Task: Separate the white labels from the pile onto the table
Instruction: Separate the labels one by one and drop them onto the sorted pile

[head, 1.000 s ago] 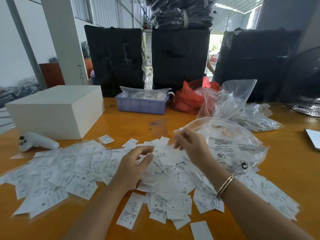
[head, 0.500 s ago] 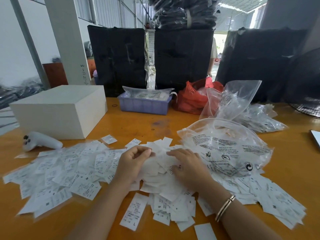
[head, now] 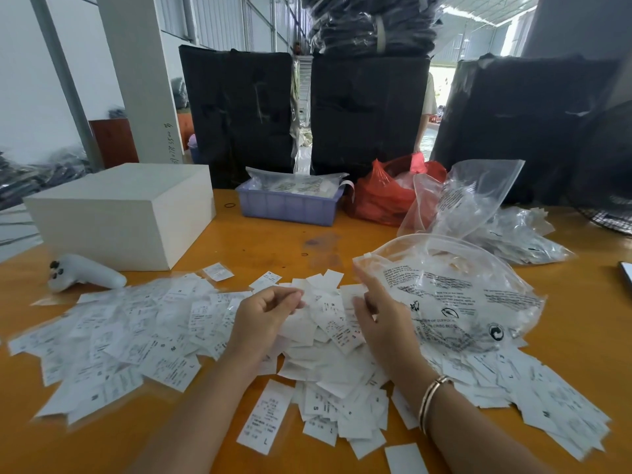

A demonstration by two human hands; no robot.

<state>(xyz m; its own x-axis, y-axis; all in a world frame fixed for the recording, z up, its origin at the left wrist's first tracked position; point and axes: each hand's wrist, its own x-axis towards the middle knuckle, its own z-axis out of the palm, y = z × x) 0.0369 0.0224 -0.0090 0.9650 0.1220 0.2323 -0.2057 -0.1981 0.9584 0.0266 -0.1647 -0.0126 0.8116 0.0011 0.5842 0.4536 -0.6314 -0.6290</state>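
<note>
Thin white paper labels (head: pixel 328 323), light and slippery, are best pinched at an edge; beside the clear printed bag (head: pixel 455 292), left hand (head: pixel 263 319) curled on some, right hand (head: pixel 379 319) relaxed

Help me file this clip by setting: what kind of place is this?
Probably a garment warehouse or packing workshop: a worktable strewn with white labels bearing size letters, black wrapped bales stacked behind, and clear polybags with printed warnings.
</note>
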